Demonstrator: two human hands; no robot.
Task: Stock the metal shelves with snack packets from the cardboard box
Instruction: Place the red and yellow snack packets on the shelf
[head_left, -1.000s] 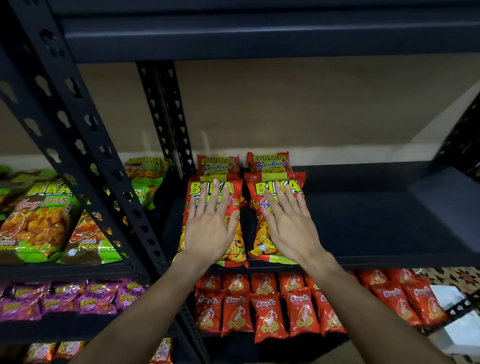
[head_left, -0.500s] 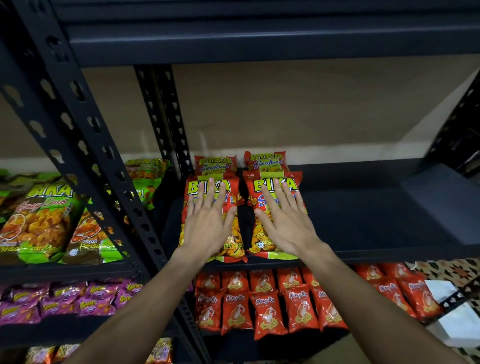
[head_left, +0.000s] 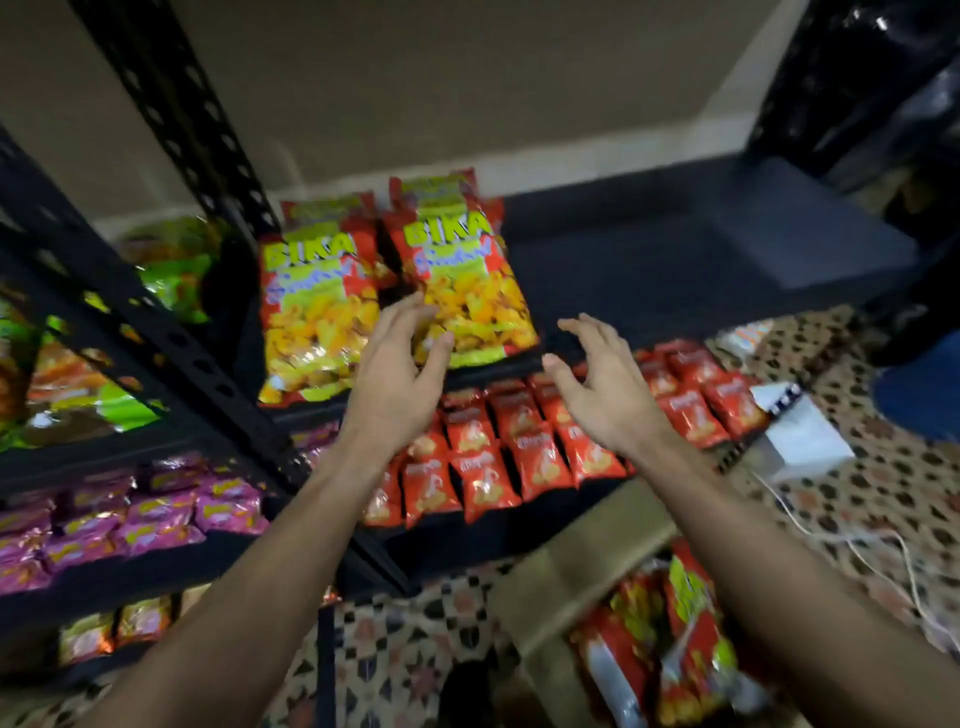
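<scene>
The two red snack packets (head_left: 395, 296) lie flat, side by side, on the metal shelf (head_left: 649, 270) just beyond your fingertips, their lower edges at the shelf's front lip, with two more of the same kind tucked behind them. Laid face up like this, their labels read from the aisle, and the row leaves the whole shelf to the right of your hands bare for more.

Your left hand (head_left: 397, 374) hovers just off the bottom edge of the right-hand packet, fingers loosely curled and spread, gripping nothing. Your right hand (head_left: 605, 384) hangs beside it in front of the shelf lip, equally loose and empty, over the small red packets (head_left: 524, 441) on the shelf below.

Below your right forearm sits the cardboard box (head_left: 582, 566) on the patterned floor (head_left: 415, 644), flap open, more red packets (head_left: 670, 639) inside. Both hands being free, your next reach is probably down into that box. Beyond your left hand, green packets (head_left: 176, 280) and purple packets (head_left: 130, 519) fill the neighbouring bay.
</scene>
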